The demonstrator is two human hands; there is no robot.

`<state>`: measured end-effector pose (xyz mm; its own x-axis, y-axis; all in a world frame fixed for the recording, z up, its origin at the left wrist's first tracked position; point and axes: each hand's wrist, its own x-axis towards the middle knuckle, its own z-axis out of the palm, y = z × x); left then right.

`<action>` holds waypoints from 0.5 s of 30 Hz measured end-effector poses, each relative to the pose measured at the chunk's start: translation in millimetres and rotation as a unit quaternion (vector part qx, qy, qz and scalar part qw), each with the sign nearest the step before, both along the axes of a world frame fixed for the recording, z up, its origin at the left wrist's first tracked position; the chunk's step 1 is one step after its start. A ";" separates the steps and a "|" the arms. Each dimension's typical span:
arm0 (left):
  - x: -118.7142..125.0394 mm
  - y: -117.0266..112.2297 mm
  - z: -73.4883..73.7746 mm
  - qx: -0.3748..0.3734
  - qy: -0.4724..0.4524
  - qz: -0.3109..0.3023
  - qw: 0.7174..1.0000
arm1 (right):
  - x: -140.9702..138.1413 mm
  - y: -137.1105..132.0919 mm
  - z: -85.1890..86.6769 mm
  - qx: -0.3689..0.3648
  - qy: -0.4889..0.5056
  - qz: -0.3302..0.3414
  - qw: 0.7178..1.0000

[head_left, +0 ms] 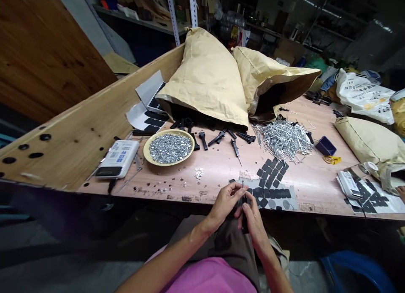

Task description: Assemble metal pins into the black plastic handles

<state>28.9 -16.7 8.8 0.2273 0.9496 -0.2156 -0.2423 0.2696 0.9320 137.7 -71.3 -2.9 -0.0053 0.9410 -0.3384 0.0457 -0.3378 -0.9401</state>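
Note:
At the table's front edge my left hand (224, 201) and my right hand (252, 215) meet with fingertips together. My right fingers are wrapped round a small black plastic part (244, 199), mostly hidden by the fingers. A thin metal pin (243, 184) shows at its top, where my left thumb and finger are pinched; whether they grip the pin itself is hard to make out. Just beyond the hands lies a backing sheet (292, 197) with black adhesive pads (275, 193). Farther off, a pile of metal pins (283, 139) and a black part with a pin (235, 149) rest on the table.
A yellow bowl (146, 151) holds small metal washers (171, 147). Beside it sits a white power bank (118, 158). Large paper sacks (205, 78) stand behind black parts (218, 137). A blue box (325, 145) lies right; another person's hand (401, 192) shows at the right edge.

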 end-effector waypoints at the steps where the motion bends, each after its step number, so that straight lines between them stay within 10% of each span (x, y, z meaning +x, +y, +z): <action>1: 2.2 -0.2 -3.2 0.006 0.006 -0.001 1.000 | 3.9 -1.7 -0.3 -0.009 -0.029 -0.009 1.000; 15: 5.4 -33.9 -34.5 0.085 0.139 -0.086 0.983 | 3.8 -36.6 -8.6 -0.126 -0.071 -0.032 0.989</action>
